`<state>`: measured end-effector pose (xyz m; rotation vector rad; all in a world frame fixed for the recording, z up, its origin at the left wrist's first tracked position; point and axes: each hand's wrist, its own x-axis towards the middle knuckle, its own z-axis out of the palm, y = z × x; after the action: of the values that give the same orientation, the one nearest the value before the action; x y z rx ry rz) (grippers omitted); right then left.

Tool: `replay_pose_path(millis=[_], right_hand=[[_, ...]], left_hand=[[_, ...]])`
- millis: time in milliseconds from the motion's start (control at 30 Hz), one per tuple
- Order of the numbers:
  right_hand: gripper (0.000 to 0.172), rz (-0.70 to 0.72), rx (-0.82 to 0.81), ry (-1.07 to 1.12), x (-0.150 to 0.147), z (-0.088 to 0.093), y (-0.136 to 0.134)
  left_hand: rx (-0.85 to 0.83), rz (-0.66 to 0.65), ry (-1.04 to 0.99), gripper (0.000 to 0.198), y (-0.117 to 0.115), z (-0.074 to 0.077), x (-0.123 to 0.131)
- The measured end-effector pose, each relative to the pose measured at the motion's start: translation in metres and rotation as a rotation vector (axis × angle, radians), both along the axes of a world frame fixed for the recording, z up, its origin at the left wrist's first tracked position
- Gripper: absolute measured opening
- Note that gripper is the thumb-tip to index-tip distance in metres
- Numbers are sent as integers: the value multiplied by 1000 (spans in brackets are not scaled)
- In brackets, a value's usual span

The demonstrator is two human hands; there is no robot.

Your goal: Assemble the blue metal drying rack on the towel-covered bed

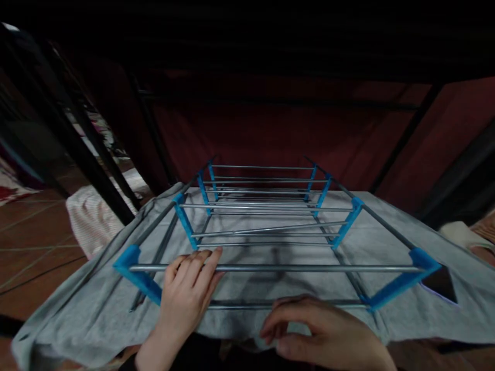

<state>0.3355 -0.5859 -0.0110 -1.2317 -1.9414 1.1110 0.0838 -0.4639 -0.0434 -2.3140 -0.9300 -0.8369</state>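
A rack of metal rods joined by blue plastic brackets (348,224) stands on a grey cloth (270,255) in front of me. At its near end, my left hand (189,288) lies over the upper front metal rod (309,268), with its fingers curled around it left of the middle. Lower down and to the right, my right hand (313,330) hovers by the lower front rod (247,305). Its fingers are loosely bent, with a gap between them and the thumb and nothing visible in it. One rod (270,228) sits slanted between the second pair of brackets.
A dark flat device, perhaps a phone (441,284), lies beside the right front bracket. Dark posts (154,134) and a dark red curtain (270,129) stand behind the rack. Striped fabric (95,214) hangs at the left above a tiled floor (34,232).
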Motion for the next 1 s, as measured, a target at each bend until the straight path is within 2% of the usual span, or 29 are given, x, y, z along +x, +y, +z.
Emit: replay_pose_path(millis=[33,100,200,367,433,500,700,867,1000], right_hand=[[32,32,-50,-47,-9,-11,12],[34,-11,-61,-117,-24,-36,36],[32,-89,-57,-56,-40,-72,67],[28,-388,79,111,-66,-113,100],[31,-447,176,162,-78,-123,108],[38,-446,226,198,-92,-132,114],[37,-400,113,119,-144,-150,119],[42,-294,213,167,-184,-161,123],[37,-264,253,232,-213,-171,128]], left_hand=[[2,21,-3,42,2,0,-7],[25,53,-8,39,6,-1,-20],[97,46,-23,27,17,-4,-35],[136,-38,-36,29,33,-6,-52],[152,-36,-18,32,36,-4,-55],[169,-22,-6,34,38,-2,-56],[184,-66,0,34,42,2,-56],[202,-103,-12,37,43,6,-54],[181,-103,-9,39,43,8,-54]])
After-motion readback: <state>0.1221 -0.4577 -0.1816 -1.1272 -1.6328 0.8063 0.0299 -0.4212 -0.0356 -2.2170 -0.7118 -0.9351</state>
